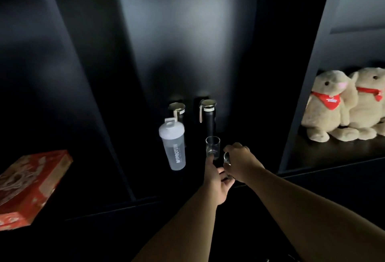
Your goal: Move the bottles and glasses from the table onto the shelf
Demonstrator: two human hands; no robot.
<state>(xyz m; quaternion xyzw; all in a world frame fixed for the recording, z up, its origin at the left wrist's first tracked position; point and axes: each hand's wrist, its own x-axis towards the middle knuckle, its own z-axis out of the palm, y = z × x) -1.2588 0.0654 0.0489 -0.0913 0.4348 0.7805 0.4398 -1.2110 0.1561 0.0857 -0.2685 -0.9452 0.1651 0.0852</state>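
In the dark middle compartment of the shelf [145,203] stand a white shaker bottle [173,147], two black bottles with gold lids [208,118] [177,109] behind it, and an upright clear glass [212,147]. My left hand [216,180] reaches in from below. Its index fingertip touches the base of that glass, its other fingers are loosely curled, and it holds nothing. My right hand [239,160] is just right of the standing glass and grips a second small glass [227,159] from above, low over the shelf board. Most of this glass is hidden by the fingers.
A red printed box [31,186] lies in the left compartment. Two plush animals with red scarves [343,105] sit in the right compartment. Black upright dividers [300,95] separate the compartments. The compartment is tall above the bottles.
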